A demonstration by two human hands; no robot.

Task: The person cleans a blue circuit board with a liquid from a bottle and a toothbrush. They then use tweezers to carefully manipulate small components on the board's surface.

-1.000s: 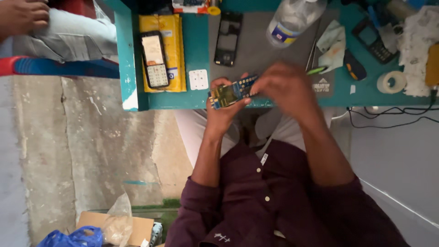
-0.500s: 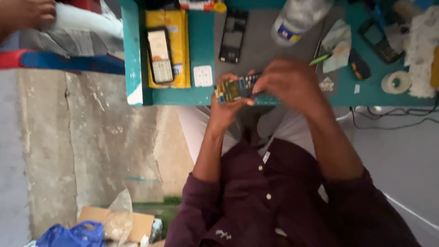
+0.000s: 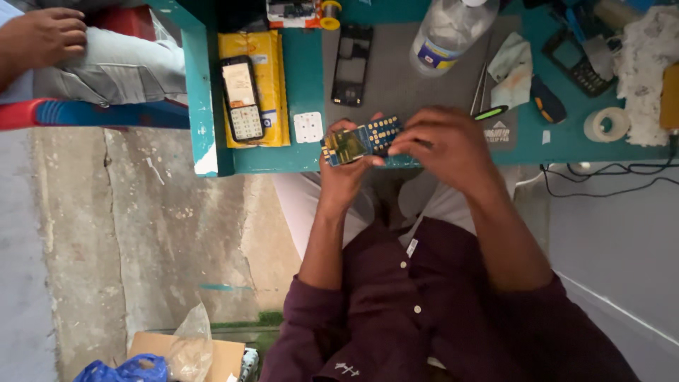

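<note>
The left hand (image 3: 344, 164) grips the lower end of a blue phone circuit board (image 3: 362, 139), thumb and fingers closed on its edges; the right hand (image 3: 447, 145) is closed over the board's upper end, fingertips pressing the keypad side. The board is held just above the near edge of the teal counter (image 3: 305, 85). The step in hand appears to be inspecting or working the bare board; the next move likely calls for a fine tool and a steady grip. At 12 o'clock lies an empty phone frame (image 3: 351, 65); at 10 o'clock, a keypad phone (image 3: 241, 99); at 1 o'clock, a plastic bottle (image 3: 445, 32). Open room is limited to the grey mat (image 3: 396, 85).
</note>
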